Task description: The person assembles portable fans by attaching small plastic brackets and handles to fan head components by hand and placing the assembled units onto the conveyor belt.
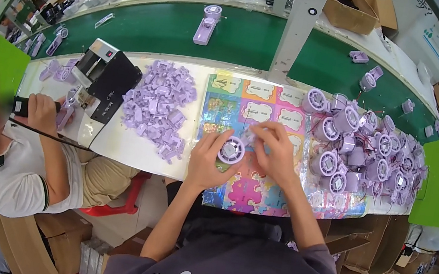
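Observation:
My left hand [208, 161] is wrapped round a lilac ring-shaped fan housing [231, 150], with a pale square piece at its centre. It is held over the colourful printed mat [248, 191]. Just to the right, my right hand [276, 153] has its thumb and fingers pinched together at a small pale lilac part [249, 137] beside the housing's upper edge. The fingers partly cover that part, so its kind cannot be made out. A thin dark wire [248, 115] rises above it.
Many lilac housings with wires [344, 120] are heaped at my right. Small lilac plastic parts [160, 104] lie piled at my left, by a black-and-silver machine [107, 74]. A co-worker [23, 162] holds a black tool there. The green conveyor [151, 27] carries a lilac fan [205, 29]; a metal post [296, 34] stands before it.

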A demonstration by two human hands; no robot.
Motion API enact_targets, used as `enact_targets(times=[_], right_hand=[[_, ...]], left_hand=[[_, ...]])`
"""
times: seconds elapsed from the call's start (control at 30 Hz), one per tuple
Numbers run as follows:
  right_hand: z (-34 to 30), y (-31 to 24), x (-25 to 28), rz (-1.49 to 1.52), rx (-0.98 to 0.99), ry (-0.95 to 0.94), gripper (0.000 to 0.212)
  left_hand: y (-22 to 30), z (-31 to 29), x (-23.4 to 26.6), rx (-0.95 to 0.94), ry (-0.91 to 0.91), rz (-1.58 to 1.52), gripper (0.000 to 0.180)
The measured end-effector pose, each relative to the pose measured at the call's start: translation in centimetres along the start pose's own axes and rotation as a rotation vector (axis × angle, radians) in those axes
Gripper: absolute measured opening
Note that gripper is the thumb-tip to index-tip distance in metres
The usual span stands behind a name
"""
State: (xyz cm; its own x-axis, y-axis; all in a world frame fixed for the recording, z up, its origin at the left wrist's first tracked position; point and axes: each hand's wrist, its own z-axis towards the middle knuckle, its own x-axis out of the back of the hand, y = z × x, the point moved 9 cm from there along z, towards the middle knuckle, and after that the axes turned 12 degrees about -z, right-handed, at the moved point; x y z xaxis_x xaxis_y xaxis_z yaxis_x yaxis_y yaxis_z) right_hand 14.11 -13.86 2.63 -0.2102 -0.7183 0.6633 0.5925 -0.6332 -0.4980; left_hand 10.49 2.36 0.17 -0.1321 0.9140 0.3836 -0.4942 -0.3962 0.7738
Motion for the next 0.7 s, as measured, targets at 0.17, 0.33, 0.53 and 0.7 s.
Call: enact_targets(times=[0.17,0.33,0.53,0.7], right_hand=[[-2.2,1.0,-0.8,0.152,-0.131,-0.031,0.032],[-2.5,1.6,-1.1,0.225,-0.184,0.002,0.024],[-3.7,2.9,-2.9,0.444,-0.578,-0.026,0.027],[-3.5,1.9,-2.1,0.412,-0.523,-0.035,0.029]], left_hand=[[0.0,-0.1,-0.6,-0.007,-0.037,0.002,0.068],[0.1,-0.2,-0.8,-0.011,-0.067,0.033,0.071],[0.8,-0.2,-1.2,-0.064,-0.062,0.088,0.07],[2.0,-1.3,-1.9,-0.196,-0.038,0.24,0.069]])
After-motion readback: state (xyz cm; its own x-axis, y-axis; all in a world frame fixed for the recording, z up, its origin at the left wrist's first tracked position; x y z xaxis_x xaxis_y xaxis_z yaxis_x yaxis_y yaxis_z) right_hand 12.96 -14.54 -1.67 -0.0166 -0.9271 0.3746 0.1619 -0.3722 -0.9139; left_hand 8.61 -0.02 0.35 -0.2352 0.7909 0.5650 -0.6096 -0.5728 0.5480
